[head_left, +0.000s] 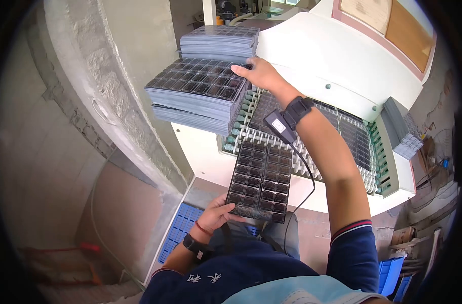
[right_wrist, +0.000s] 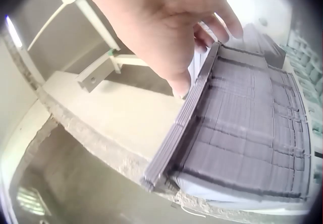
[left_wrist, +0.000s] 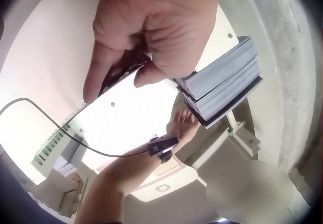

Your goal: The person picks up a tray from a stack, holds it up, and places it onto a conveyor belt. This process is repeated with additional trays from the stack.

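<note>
My left hand [head_left: 214, 217] grips the near left corner of a black plastic tray [head_left: 261, 177] with rows of small square pockets, thumb on the upper face. In the left wrist view this tray [left_wrist: 123, 68] shows only as a dark sliver between thumb and fingers. At the far right corner of a tall stack of similar trays [head_left: 195, 93], my right hand [head_left: 264, 75] reaches over the top. The right wrist view shows its thumb [right_wrist: 180, 87] at the upper trays' edge and the other fingers spread loosely near the stack's end.
Another tray stack [head_left: 218, 43] stands behind the first. A white machine [head_left: 302, 50] with a roller conveyor [head_left: 304, 147] carries more trays. A smaller stack [head_left: 400, 126] sits at its right end. A rough wall edge [head_left: 109, 86] rises left; a cable [head_left: 312, 177] hangs from my right wrist.
</note>
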Demonstrator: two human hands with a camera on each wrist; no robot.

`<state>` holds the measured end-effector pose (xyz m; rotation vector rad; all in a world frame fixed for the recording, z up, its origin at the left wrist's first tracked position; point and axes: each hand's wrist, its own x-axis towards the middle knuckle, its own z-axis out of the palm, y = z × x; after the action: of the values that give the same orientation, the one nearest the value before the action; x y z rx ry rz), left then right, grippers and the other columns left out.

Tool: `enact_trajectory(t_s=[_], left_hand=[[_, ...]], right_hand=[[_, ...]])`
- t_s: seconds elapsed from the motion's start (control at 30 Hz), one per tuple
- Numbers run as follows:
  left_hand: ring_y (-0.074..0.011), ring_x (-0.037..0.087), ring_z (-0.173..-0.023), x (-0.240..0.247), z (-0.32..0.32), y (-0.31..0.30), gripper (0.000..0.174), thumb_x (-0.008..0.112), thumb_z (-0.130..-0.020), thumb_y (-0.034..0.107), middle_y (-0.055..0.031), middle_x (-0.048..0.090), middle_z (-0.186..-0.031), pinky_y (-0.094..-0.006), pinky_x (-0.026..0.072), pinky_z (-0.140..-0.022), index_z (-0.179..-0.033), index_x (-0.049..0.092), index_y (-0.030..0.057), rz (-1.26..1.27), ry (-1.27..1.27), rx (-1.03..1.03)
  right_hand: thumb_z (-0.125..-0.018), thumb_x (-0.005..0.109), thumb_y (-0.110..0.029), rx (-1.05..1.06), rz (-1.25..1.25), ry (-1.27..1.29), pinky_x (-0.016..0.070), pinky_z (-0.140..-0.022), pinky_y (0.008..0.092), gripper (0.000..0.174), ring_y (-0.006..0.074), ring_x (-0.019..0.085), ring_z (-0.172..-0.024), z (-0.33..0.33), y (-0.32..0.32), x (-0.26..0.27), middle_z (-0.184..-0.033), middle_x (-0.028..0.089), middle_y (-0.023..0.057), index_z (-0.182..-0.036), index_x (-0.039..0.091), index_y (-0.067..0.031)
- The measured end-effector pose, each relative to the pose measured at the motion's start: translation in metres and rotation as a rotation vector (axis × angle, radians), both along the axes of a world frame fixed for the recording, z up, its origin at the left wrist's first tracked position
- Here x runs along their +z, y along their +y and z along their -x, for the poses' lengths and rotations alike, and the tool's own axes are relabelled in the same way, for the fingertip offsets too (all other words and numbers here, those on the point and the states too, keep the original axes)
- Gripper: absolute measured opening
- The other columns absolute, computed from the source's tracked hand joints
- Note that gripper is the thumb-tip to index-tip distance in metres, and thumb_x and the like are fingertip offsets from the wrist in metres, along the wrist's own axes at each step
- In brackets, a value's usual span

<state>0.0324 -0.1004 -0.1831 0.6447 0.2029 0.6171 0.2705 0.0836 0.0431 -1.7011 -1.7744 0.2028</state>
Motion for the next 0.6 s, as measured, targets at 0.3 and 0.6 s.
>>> enact_trajectory(t_s=[0.3, 0.6], left_hand=[[-0.0291, 0.056, -0.1, -0.005, 0.002, 0.0, 0.037, 0.044, -0.087, 0.003, -0.0176, 0.051, -0.114, -0.0448, 0.0516, -0.078, -0.123, 0.037, -0.0027, -0.005, -0.005, -0.003], [-0.0295, 0.055, -0.1, -0.004, -0.002, 0.006, 0.036, 0.043, -0.087, 0.003, -0.018, 0.051, -0.114, -0.0441, 0.0523, -0.077, -0.122, 0.037, -0.0039, 0.01, 0.015, -0.006]], right_hand=[[-0.077, 0.049, -0.057, -0.051, 0.02, -0.076, 0.0384, -0.091, 0.0368, 0.077, 0.0368, 0.05, -0.106, 0.006, -0.02, 0.002, -0.111, 0.052, 0.0278, -0.111, 0.049, 0.0114], [-0.07, 0.064, -0.048, -0.095, -0.01, -0.086, 0.0463, -0.076, 0.0339, 0.058, 0.0289, 0.061, -0.083, 0.006, -0.072, 0.007, -0.087, 0.062, 0.0216, -0.096, 0.061, 0.0042]])
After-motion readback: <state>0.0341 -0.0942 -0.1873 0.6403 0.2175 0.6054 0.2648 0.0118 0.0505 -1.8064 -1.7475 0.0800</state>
